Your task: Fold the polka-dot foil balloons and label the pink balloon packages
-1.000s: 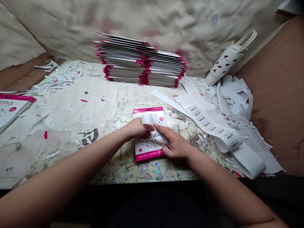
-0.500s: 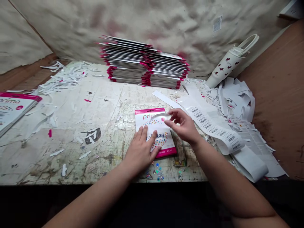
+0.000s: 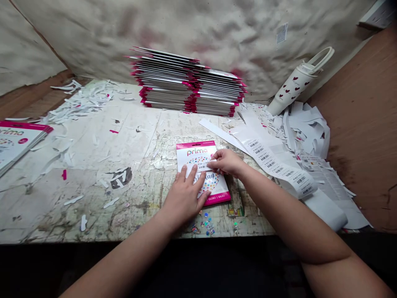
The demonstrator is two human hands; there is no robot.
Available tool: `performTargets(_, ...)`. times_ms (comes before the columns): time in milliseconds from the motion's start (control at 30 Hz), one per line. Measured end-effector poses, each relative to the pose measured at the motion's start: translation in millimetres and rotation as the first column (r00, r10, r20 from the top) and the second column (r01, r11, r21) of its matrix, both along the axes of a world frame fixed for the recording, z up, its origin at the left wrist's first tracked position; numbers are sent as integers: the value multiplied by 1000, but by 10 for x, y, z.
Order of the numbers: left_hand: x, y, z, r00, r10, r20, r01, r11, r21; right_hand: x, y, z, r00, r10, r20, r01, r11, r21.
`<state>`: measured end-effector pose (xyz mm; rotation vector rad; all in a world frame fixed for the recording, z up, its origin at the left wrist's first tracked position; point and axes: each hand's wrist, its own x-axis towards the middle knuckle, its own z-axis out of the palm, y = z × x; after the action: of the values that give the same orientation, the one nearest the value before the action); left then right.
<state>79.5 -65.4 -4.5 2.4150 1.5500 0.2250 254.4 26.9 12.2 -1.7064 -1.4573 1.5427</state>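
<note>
A flat balloon packet (image 3: 196, 147) with pink bands at top and bottom lies on the worktable in front of me. My left hand (image 3: 186, 192) rests spread on the packet's lower left part, covering some of the print. My right hand (image 3: 228, 162) pinches the right end of a small white barcode sticker (image 3: 203, 166), which lies across the middle of the packet. Whether the sticker is fully stuck down I cannot tell. To the right, a strip of barcode labels (image 3: 269, 162) curls over the table.
Two tall stacks of packets (image 3: 189, 87) stand at the back. More packets (image 3: 21, 140) lie at the left edge. A white tumbler with hearts (image 3: 291, 89) leans at the back right among paper scraps (image 3: 313, 128). Loose confetti (image 3: 207, 225) lies near the front edge.
My right hand has moved down and left, bringing the sticker from a raised, curved position to flat over the packet. My left hand has stayed in place.
</note>
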Motion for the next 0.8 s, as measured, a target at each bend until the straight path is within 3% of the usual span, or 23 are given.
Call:
performTargets(100, -1, 1, 17, 999, -39, -4, 39, 999, -24, 59, -62, 112, 911, -77, 406, -46, 958, 284)
performTargets(167, 8, -8, 15, 998, -55, 1, 55, 998, -22, 47, -189, 156, 807, -88, 583, -231, 862, 450)
performTargets(267, 11, -24, 4, 998, -63, 1, 63, 998, -23, -7, -438, 80, 748, 152, 646, -525, 731, 435)
performTargets(333, -21, -24, 10, 997, -75, 7, 75, 997, -35, 3, -567, -40, 700, 233, 676, -583, 733, 351)
performTargets(433, -136, 6, 33, 999, -28, 30, 31, 996, -85, 111, -646, -196, 651, 111, 751, -480, 827, 293)
performTargets(533, -248, 52, 35, 972, 236, -4, -236, 969, -66, 200, -640, -255, 639, 8, 769, -395, 861, 319)
performTargets(600, -268, 67, 29, 941, 337, 13, -336, 940, -57, 200, -637, -260, 696, 26, 717, -378, 863, 335)
performTargets(667, -252, 64, 45, 923, 353, 152, -339, 934, -110, 171, -650, -254, 796, 48, 603, -329, 871, 365)
performTargets(733, -240, 54, 101, 804, 398, 442, -322, 916, -239, 145, -672, -227, 918, 19, 397, -205, 878, 432)
performTargets(800, -266, 52, 192, 515, 482, 708, -182, 869, -460, 138, -692, -157, 998, -10, 60, -20, 880, 475)
